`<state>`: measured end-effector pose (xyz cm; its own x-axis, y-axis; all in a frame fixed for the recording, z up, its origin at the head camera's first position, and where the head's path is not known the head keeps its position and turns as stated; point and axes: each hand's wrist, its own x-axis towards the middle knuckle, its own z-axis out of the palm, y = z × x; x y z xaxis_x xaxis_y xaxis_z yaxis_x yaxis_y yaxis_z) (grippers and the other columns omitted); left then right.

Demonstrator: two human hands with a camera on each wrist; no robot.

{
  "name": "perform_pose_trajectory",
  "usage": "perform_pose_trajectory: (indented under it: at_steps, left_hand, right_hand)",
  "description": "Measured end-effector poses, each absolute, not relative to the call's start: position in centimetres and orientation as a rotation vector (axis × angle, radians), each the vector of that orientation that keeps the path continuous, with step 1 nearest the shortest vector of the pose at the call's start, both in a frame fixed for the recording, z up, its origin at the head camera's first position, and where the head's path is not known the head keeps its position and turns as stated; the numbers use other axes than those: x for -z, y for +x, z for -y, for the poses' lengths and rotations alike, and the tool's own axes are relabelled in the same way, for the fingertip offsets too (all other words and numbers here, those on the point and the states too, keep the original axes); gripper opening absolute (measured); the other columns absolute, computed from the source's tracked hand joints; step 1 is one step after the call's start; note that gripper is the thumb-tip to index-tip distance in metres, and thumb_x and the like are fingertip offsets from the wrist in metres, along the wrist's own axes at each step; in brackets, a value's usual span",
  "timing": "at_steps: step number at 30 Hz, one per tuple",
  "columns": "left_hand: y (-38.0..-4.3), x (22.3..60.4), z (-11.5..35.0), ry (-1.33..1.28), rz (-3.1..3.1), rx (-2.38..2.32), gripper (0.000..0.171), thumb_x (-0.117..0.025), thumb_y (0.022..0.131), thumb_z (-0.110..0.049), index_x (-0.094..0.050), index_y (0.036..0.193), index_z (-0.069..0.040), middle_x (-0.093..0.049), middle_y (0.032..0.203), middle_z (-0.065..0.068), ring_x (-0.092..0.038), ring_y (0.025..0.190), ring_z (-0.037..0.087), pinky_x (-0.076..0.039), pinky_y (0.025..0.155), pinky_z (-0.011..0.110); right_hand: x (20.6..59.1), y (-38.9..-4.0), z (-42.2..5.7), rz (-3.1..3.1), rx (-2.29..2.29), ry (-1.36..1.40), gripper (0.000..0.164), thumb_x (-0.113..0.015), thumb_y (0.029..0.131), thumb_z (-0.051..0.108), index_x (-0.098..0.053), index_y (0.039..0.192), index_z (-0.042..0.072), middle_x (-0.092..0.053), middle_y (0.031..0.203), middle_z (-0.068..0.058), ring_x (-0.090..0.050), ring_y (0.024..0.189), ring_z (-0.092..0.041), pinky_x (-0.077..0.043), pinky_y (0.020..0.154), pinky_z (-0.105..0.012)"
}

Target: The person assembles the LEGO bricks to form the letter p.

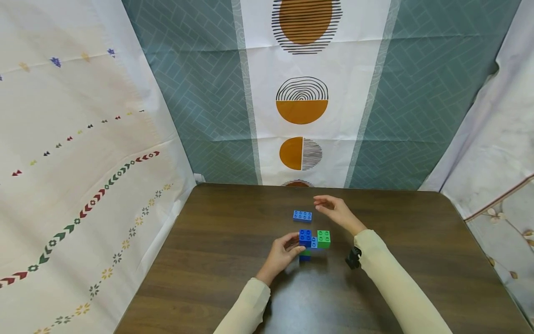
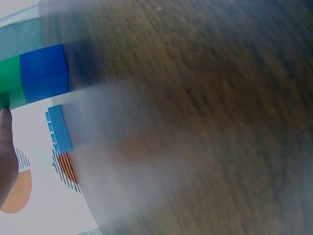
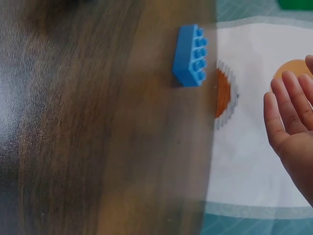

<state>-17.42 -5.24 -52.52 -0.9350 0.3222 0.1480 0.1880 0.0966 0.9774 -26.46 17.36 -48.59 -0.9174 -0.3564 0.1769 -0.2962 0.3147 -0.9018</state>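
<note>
My left hand grips the left side of a small structure of toy building blocks. A dark blue block and a bright green block sit on top, side by side, with a light blue brick bridging beneath them. Under the left end are a green block and, lowest, another dark blue block. A loose light blue brick lies studs up beyond the structure. To its right, my right hand hovers with loosely extended fingers, holding nothing; the right wrist view shows its palm.
The dark brown wooden table has its far edge against a patterned hanging cloth. White printed cloths hang at the left and right. A black wrist device shows under the right sleeve.
</note>
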Motion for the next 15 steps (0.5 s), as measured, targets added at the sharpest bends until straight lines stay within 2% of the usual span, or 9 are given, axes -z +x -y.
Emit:
perform_pose_trajectory:
  at_steps: [2, 9, 15]
  left_hand:
    - [-17.4, 52.5, 5.2, 0.529, -2.248, -1.981, 0.034, -0.066, 0.088, 0.002, -0.059, 0.12, 0.01, -0.063, 0.114, 0.025, -0.061, 0.109, 0.038, -0.052, 0.091, 0.031]
    - [-17.7, 53.0, 5.2, 0.557, -2.262, -1.972, 0.034, -0.066, 0.088, 0.002, -0.058, 0.12, 0.012, -0.063, 0.113, 0.027, -0.06, 0.108, 0.04, -0.053, 0.09, 0.031]
    - [-18.7, 55.4, 5.0, 0.537, -2.275, -1.974, 0.035, -0.067, 0.088, -0.001, -0.059, 0.122, 0.007, -0.064, 0.115, 0.023, -0.062, 0.108, 0.034, -0.052, 0.091, 0.031]
  right_hand:
    - [49.2, -27.0, -17.3, -2.519, 1.678, -0.598, 0.036, -0.057, 0.096, 0.002, -0.051, 0.13, -0.009, -0.057, 0.12, -0.033, -0.057, 0.11, -0.043, -0.049, 0.093, -0.052]
    - [52.7, -29.4, -17.6, -2.536, 1.628, -0.465, 0.043, -0.061, 0.096, 0.011, -0.05, 0.133, -0.006, -0.057, 0.124, -0.03, -0.057, 0.112, -0.04, -0.049, 0.094, -0.051]
    - [53.4, -29.9, -16.9, -2.507, 1.574, -0.398, 0.049, -0.065, 0.093, 0.009, -0.047, 0.135, -0.008, -0.054, 0.129, -0.029, -0.055, 0.115, -0.041, -0.048, 0.096, -0.051]
